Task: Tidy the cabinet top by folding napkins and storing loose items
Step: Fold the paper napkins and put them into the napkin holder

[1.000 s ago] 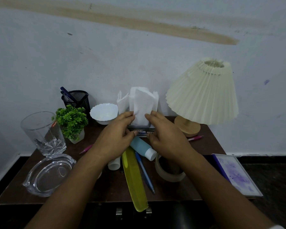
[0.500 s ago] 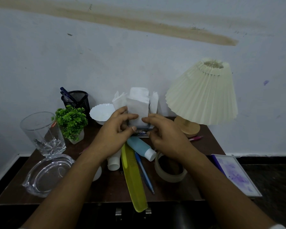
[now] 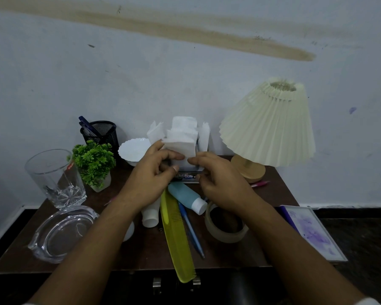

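Note:
A folded white napkin (image 3: 180,144) stands upright at the back centre of the dark cabinet top (image 3: 141,249), in front of more white napkins (image 3: 184,123) in a holder by the wall. My left hand (image 3: 150,179) pinches the folded napkin's lower left side with thumb and fingers. My right hand (image 3: 218,179) sits just right of it, fingers curled, index tip at the napkin's lower right edge. Loose items lie below my hands: a blue bottle (image 3: 187,198), a white tube (image 3: 150,214), a yellow comb (image 3: 177,241), a blue pen (image 3: 191,232) and a tape roll (image 3: 226,225).
A black mesh pen holder (image 3: 101,130), a small green plant (image 3: 95,164) and a white bowl (image 3: 133,150) stand at the back left. A tall glass (image 3: 55,177) and a glass ashtray (image 3: 62,232) sit left. A pleated lamp (image 3: 268,126) stands right, a pink pen (image 3: 260,184) beside its base, a purple notebook (image 3: 312,232) further right.
The napkin between my hands went from a wide open sheet to a narrower folded piece. Both hands drew closer together and my right fingers curled in.

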Demonstrator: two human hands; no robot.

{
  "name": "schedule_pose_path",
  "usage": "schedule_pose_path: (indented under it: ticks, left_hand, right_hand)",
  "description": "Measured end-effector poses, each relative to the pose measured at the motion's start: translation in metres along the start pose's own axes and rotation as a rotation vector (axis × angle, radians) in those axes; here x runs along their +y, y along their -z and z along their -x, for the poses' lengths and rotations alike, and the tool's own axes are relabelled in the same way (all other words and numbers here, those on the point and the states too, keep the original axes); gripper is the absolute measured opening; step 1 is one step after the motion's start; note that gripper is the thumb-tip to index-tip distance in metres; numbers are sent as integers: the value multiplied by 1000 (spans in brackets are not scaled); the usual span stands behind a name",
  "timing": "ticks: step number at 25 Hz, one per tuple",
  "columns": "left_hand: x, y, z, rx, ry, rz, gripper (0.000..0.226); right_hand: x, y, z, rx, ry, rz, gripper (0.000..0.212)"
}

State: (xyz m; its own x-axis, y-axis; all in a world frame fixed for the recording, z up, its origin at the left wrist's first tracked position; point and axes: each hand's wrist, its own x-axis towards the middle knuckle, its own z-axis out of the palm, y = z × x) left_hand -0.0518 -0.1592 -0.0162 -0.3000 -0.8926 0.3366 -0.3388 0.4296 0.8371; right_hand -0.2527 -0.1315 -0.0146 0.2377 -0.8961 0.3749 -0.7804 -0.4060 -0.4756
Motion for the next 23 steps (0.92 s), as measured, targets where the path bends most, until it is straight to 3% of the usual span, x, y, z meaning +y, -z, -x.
schedule_pose_path:
  ticks: [5, 23]
  left_hand:
    - [0, 1, -2, -7, -6, 110, 24]
    - [8, 5, -2, 66, -142, -24, 31]
  right_hand:
    - [2, 1, 0, -4, 3, -5, 46]
    - [-3, 8, 1, 21, 21, 1, 42]
